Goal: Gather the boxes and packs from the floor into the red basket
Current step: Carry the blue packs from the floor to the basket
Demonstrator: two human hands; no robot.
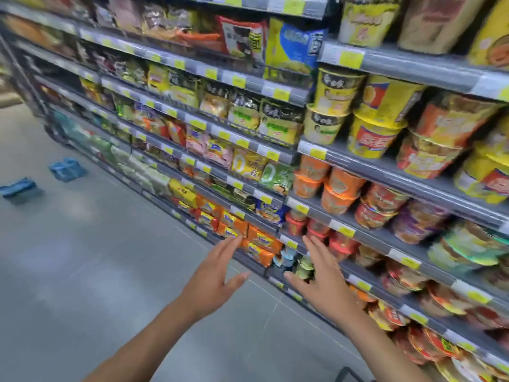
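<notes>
Two blue packs lie on the grey floor at the far left: one (67, 169) nearer the shelving, the other (19, 189) by the frame's left edge. My left hand (213, 274) and my right hand (321, 274) are both stretched out in front of me, fingers spread, palms facing each other, holding nothing. They hover in front of the low shelves, far from the blue packs. The red basket is not in view; a thin dark curved bar (351, 373) shows at the bottom edge.
A tall grey shelving unit (311, 208) full of noodle packs and cup noodles runs along the right side into the distance. Orange packs (260, 245) sit on a low shelf just beyond my hands. The grey floor (96, 271) stretches to the left.
</notes>
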